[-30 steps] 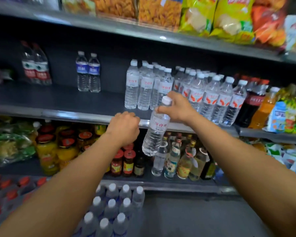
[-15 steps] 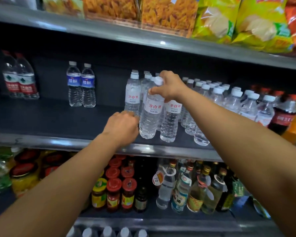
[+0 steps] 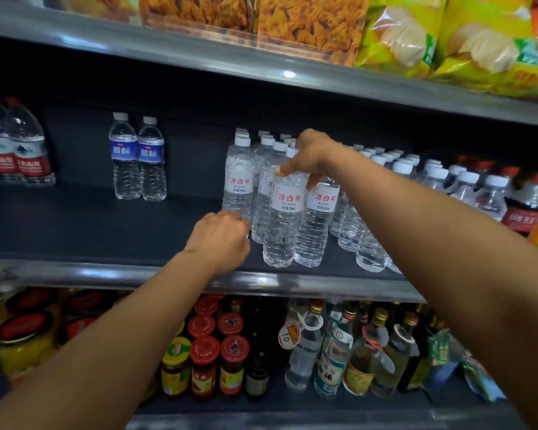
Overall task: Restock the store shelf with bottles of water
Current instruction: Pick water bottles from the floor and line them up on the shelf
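**Bottles of water: one more going down at the front of the row**

Bottles of water fill the right half of your dark grey metal shelf (image 3: 84, 225), standing in rows of clear plastic with white caps and red-lettered white labels (image 3: 401, 181). To their left the shelf holds only two blue-labelled bottles (image 3: 137, 159) and, at the far end, two red-labelled ones (image 3: 16, 150). Below sit red-lidded glass jars (image 3: 218, 352); above, yellow snack bags (image 3: 448, 41).

You are in the placing step. Your right hand (image 3: 308, 156) comes from above, thumb and fingers curled round the shoulder and neck of the clear water bottle with the red-lettered label (image 3: 284, 218). That bottle stands upright at the front of the group, its base on or just above the shelf, touching its neighbour on the right (image 3: 319, 218). Your left hand (image 3: 222, 237) is curled loosely near the shelf's front, beside the base of the leftmost bottle (image 3: 238, 181); whether its fingertips hold anything, you cannot tell from here.

Next, I judge, you need to settle the base flat, let go without tipping it, and reach down for another.

Half a second ago the bottle hung clear above the shelf edge, further left; a second ago it was below the shelf lip, tilted. It has since come up, in and upright. Your left hand has hardly moved.
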`<action>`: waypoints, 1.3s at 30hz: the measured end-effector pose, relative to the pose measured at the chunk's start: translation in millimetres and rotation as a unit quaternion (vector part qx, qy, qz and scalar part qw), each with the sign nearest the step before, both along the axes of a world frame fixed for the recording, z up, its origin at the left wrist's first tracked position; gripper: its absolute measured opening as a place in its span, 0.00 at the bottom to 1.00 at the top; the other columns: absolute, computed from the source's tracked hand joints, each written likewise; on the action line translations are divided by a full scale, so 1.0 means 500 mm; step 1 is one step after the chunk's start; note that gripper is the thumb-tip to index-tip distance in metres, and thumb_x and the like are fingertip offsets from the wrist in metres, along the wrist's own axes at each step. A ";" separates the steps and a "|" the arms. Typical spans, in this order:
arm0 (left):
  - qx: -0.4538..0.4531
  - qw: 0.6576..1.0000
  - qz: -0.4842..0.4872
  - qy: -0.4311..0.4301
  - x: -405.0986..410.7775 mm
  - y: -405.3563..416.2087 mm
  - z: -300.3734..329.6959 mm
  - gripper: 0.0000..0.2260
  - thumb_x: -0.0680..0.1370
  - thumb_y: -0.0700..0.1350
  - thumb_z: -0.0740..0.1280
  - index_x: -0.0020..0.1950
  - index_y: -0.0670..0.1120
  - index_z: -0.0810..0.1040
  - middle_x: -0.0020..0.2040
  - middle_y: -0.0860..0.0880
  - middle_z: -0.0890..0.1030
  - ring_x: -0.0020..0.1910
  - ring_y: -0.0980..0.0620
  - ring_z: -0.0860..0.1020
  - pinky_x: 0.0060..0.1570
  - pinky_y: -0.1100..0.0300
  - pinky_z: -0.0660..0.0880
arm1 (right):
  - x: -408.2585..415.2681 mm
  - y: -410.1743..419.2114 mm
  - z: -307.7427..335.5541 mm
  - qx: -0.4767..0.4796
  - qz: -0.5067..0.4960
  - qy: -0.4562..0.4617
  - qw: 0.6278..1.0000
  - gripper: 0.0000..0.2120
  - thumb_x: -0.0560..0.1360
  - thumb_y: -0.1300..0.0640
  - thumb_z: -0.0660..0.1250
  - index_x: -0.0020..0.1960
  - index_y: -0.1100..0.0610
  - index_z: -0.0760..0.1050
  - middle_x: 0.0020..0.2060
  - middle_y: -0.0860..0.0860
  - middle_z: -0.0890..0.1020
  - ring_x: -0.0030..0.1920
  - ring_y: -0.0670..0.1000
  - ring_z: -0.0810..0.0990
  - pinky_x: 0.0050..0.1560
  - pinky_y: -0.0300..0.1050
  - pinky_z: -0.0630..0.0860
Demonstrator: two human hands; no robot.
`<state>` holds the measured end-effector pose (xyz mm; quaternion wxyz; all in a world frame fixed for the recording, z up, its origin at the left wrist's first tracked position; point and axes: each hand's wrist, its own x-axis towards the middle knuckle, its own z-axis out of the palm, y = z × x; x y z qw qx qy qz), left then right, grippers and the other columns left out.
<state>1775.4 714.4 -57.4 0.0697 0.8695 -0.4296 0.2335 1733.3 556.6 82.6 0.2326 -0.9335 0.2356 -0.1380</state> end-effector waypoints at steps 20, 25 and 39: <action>0.014 1.000 0.008 -0.012 -0.082 0.022 0.034 0.10 0.80 0.47 0.58 0.54 0.43 0.75 0.53 0.47 0.76 0.55 0.46 0.74 0.51 0.56 0.67 | -0.091 0.011 -0.043 -0.245 0.015 -0.067 0.967 0.14 0.75 0.52 0.70 0.53 0.61 0.73 0.47 0.55 0.78 0.47 0.58 0.77 0.41 0.49 0.75; 0.028 0.999 0.007 -0.021 -0.149 0.035 0.031 0.11 0.80 0.46 0.58 0.56 0.43 0.75 0.54 0.45 0.76 0.56 0.43 0.75 0.52 0.52 0.70 | -0.190 0.046 -0.160 -0.266 0.073 -0.018 0.961 0.18 0.79 0.53 0.63 0.65 0.60 0.69 0.55 0.59 0.79 0.54 0.61 0.78 0.52 0.55 0.77; 0.105 0.990 -0.026 0.095 -0.374 0.076 -0.261 0.12 0.78 0.48 0.59 0.59 0.46 0.76 0.57 0.46 0.76 0.59 0.45 0.74 0.52 0.54 0.71 | -0.470 0.134 -0.588 -0.195 0.092 0.102 0.971 0.17 0.79 0.55 0.59 0.65 0.60 0.67 0.59 0.60 0.75 0.58 0.63 0.75 0.49 0.53 0.72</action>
